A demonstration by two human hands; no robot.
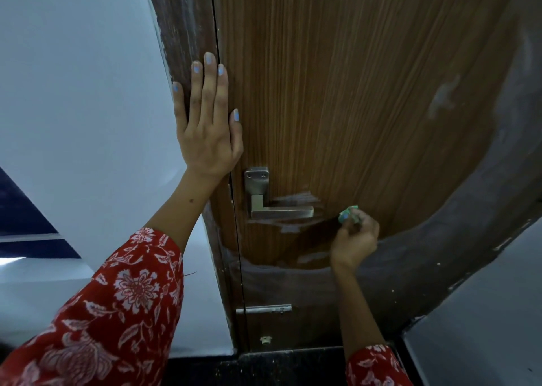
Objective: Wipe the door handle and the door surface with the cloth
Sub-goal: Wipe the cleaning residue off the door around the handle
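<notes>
Two hands share the job. The left hand (206,127) lies flat and open on the door (366,92), likely to keep it from swinging. The right hand (353,239) pinches a small green cloth (347,214), just right of the door handle (278,209).

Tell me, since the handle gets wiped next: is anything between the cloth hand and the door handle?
Nothing visible. The right hand holds the cloth just right of the door handle, with only bare door surface between them. The left hand rests flat higher up, clear of that path.
</notes>
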